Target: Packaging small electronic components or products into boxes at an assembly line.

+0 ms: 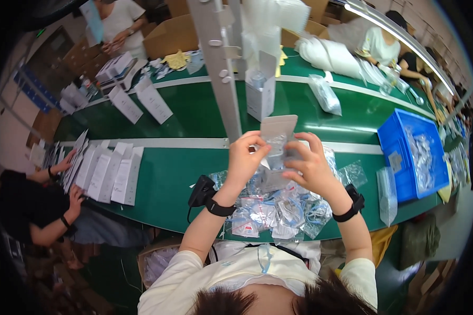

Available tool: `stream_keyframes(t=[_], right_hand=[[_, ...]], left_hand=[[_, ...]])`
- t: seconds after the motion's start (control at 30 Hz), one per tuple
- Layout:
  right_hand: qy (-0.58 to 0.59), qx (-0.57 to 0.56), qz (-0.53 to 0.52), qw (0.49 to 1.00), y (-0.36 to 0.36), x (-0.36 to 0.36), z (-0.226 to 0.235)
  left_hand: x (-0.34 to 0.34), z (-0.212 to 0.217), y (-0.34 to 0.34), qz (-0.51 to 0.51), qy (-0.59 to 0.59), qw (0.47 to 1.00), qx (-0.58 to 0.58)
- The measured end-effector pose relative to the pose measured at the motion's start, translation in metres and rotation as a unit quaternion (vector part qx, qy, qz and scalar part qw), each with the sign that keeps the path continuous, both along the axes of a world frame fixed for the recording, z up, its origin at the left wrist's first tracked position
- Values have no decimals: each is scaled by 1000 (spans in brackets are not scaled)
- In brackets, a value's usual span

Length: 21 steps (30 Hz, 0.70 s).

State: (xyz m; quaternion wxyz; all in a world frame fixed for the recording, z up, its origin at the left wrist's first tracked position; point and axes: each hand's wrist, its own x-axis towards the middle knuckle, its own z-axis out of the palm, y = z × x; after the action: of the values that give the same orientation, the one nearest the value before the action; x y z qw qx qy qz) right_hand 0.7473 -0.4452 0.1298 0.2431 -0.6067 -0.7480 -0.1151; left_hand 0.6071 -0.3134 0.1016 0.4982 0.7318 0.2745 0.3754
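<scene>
Fingers (254, 140) of the left hand (242, 158) pinch at an opened box (276, 181) above the worktop (176, 181), right hand (319, 170) spread at three o'clock; flap (279, 124) unclosed, bagged parts (257, 211) loose at six o'clock.

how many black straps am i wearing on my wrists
2: one black strap around the wrist below your left hand, the second strap around the wrist below your right hand.
</scene>
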Motion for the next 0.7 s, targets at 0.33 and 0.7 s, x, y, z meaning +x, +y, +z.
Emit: stream_keyframes(t=[0.33,0.7], right_hand=[[579,65,58,811,16,9,-78],[615,93,-29,782,70,108,-36]], left_hand=[[-88,7,27,119,42,963,240],[-205,-95,73,151,592,732,301]])
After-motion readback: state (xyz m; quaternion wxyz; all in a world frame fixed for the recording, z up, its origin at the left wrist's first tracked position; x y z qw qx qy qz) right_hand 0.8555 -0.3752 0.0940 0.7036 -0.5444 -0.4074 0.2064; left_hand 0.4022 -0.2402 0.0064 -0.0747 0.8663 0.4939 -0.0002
